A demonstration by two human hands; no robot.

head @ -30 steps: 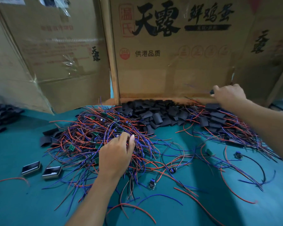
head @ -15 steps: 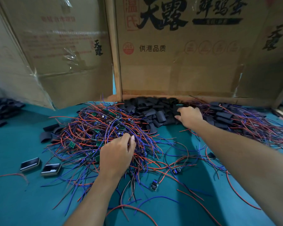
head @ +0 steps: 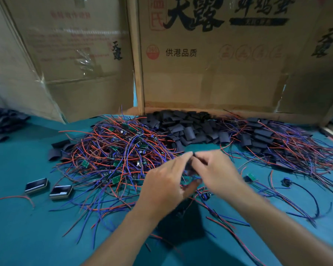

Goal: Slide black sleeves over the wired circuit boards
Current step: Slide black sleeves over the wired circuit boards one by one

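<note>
Fingers of the left hand (head: 166, 186) and the right hand (head: 215, 172) curl together, pinching a black sleeve (head: 190, 166) between them, though motion blur hides the exact grip. The hands meet just in front of the pile of black sleeves (head: 190, 129). The tangle of wired circuit boards (head: 113, 156) lies left of that pile.
</note>
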